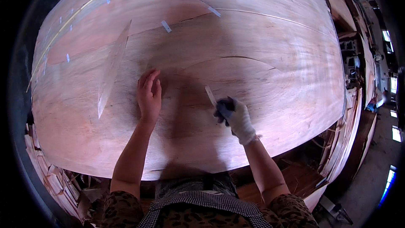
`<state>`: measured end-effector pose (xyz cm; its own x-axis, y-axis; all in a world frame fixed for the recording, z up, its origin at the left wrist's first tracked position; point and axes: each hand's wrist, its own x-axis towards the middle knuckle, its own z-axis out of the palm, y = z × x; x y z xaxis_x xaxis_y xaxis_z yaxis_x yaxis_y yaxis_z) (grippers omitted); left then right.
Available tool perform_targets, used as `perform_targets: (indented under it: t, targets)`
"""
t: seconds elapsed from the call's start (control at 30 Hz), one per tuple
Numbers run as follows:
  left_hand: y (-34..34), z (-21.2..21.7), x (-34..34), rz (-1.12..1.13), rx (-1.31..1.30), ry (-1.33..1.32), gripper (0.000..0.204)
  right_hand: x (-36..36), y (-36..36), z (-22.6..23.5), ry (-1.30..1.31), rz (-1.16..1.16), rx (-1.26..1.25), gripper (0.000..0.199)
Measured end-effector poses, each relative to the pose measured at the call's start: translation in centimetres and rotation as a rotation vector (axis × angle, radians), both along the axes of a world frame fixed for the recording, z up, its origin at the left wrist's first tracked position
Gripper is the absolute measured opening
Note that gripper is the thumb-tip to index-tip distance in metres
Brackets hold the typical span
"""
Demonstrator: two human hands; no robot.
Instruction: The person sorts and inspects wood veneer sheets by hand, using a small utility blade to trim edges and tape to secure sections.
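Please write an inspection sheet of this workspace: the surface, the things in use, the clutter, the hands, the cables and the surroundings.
Surface: a large reddish wood veneer sheet covers the whole bench; curved cracks run across it.
Job's things: a thin pale blade-like strip held against the sheet; small pale tape patches over some cracks; a long veneer sliver lies on the left part.
Clutter: veneer scraps piled below the left edge.
Hands: left hand bare, flat on the sheet; right hand in a white glove, gripping the strip.
Cables: nothing seen.
Surroundings: stacked veneer sheets at the right; bright windows beyond.
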<state>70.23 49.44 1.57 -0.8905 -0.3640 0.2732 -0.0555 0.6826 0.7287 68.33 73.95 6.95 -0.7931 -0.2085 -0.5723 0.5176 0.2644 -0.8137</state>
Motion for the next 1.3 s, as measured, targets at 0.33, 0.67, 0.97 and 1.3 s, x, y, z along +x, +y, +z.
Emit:
perform_targets:
  t: [0.33,0.67,0.97,1.3]
  targets:
    - [0.7,-0.1,-1.9,-0.402,-0.384,-0.047,0.039,-6.2,-8.0,-7.6,0.230,0.217,0.184,0.026]
    - [1.8,0.3,-2.4,-0.621,-0.830,-0.191,0.041,-8.7,-4.2,-4.5,0.640,0.508,0.871,0.021]
    - [12.7,-1.1,-9.1,-0.474,-0.387,-0.027,0.045,-7.8,12.8,-2.1,0.060,-0.397,0.220,0.010]
    - [26.7,-4.9,-14.9,-0.900,-0.485,0.093,0.041,-12.9,16.7,-8.3,0.094,-0.468,0.286,0.019]
